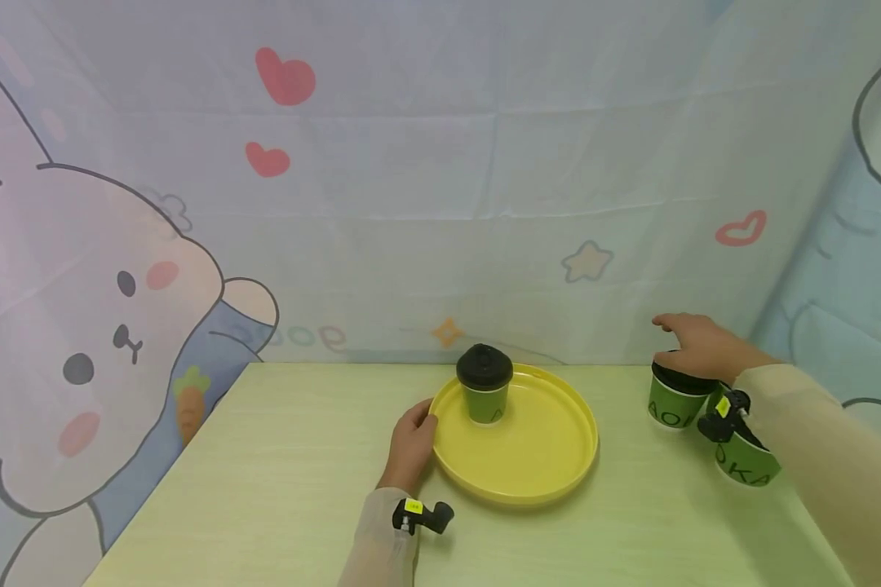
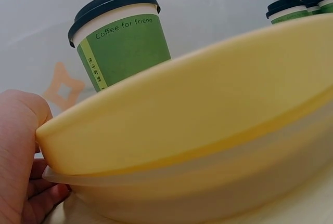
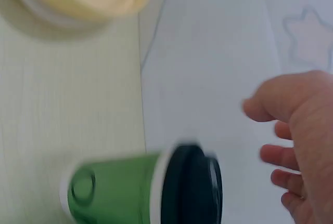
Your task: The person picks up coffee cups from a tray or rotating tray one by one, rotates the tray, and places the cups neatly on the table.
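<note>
A round yellow tray (image 1: 536, 448) lies on the table, with a green paper coffee cup (image 1: 486, 401) with a black lid upright on its left part. My left hand (image 1: 411, 448) grips the tray's left rim, thumb over the edge and fingers beneath, as the left wrist view shows. Over at the right, my right hand (image 1: 701, 342) hovers above another black-lidded green cup (image 1: 674, 403), its fingers loosely bent around nothing. The right wrist view shows a gap between this hand (image 3: 307, 141) and the cup's black lid (image 3: 192, 187).
Another green cup (image 1: 745, 461) stands nearer at the right, partly covered by the right sleeve (image 1: 822, 440). Behind it in the head view a further cup shows only in part. A printed cloth (image 1: 440, 204) hangs along the back edge of the pale table (image 1: 286, 481).
</note>
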Action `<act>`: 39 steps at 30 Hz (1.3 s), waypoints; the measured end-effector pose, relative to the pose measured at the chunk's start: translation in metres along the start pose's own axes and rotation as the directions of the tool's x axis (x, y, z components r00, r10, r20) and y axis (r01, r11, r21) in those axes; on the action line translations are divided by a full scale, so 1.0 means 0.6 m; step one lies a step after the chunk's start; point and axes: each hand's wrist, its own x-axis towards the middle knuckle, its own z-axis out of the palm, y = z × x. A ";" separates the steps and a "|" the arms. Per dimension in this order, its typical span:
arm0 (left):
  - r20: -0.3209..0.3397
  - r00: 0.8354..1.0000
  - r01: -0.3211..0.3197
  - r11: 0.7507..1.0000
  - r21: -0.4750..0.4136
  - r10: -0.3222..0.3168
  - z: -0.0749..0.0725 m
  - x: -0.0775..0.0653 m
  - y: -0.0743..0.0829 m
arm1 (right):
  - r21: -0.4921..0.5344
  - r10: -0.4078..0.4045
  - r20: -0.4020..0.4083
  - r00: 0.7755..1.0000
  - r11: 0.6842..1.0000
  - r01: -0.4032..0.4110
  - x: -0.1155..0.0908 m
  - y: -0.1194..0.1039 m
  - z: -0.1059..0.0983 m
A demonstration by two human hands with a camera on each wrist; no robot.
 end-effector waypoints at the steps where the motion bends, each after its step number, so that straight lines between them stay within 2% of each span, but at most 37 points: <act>1: -0.002 1.000 -0.002 1.000 0.003 0.002 0.000 0.000 0.000 | 0.002 -0.010 -0.025 1.000 1.000 0.010 0.004 -0.008 0.003; 7: -0.002 1.000 -0.003 1.000 0.009 0.003 0.001 -0.002 0.001 | 0.071 -0.059 -0.102 0.993 0.995 0.067 0.016 -0.061 0.035; 15: -0.002 1.000 -0.008 1.000 -0.001 0.008 0.001 0.002 -0.002 | 0.230 -0.057 -0.093 0.994 0.970 0.078 0.017 -0.103 0.110; 20: -0.005 1.000 -0.012 1.000 -0.004 0.012 0.001 0.002 -0.003 | 0.303 0.001 -0.085 0.996 0.953 0.025 0.011 -0.107 0.171; 24: 0.000 1.000 -0.009 1.000 -0.010 0.009 0.002 0.003 -0.002 | 0.402 0.101 -0.046 0.994 0.912 -0.074 0.002 -0.103 0.212; 26: 0.000 1.000 -0.010 1.000 -0.010 0.010 0.003 0.003 -0.003 | 0.469 0.145 -0.023 0.989 0.875 -0.118 -0.002 -0.098 0.228; 28: -0.001 1.000 -0.012 1.000 -0.007 0.012 0.004 0.003 -0.003 | 0.550 0.194 0.001 0.981 0.820 -0.162 -0.005 -0.094 0.242; 34: -0.005 1.000 -0.003 1.000 -0.003 0.003 0.004 0.003 -0.003 | 0.786 0.291 0.054 0.955 0.578 -0.220 -0.016 -0.087 0.268; 36: -0.011 1.000 0.000 1.000 0.000 0.000 0.004 0.003 -0.002 | 0.824 0.312 0.071 0.947 0.517 -0.232 -0.018 -0.086 0.276; 39: -0.015 1.000 0.001 1.000 0.006 -0.001 0.003 0.003 -0.002 | 0.860 0.323 0.087 0.943 0.453 -0.234 -0.020 -0.086 0.287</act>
